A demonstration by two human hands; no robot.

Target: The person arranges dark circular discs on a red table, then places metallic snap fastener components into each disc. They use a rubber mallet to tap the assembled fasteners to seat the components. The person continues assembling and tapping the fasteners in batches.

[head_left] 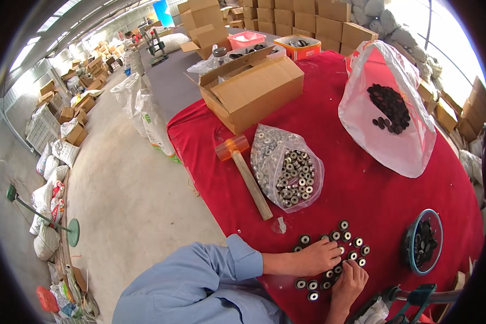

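- The small round metal rollers (335,254), dark-rimmed with pale centres, lay in a loose cluster on the red cloth (362,183) near the table's front edge, right under both hands.
- The left hand (318,258) lay flat among them, fingers spread and pressing down on a few; whether it had actually pinched one could not be told.
- The right hand (350,281) was curled at the cluster's near side, fingertips touching the rollers, its hold likewise hidden.
- Doing this well probably meant keeping the pieces flat and face-up, and moving them without scattering neighbours toward the edge.
- A clear bag (287,167) behind the cluster held many more of the same rollers.
- A teal-rimmed bowl (436,229) at the right held dark discs.
- A large pinkish bag (383,135) held a heap of dark discs too.
- An open cardboard box (254,92) sat farther back; its contents were unclear.
- A wooden-handled mallet (248,178) with an orange head lay beside the clear bag.
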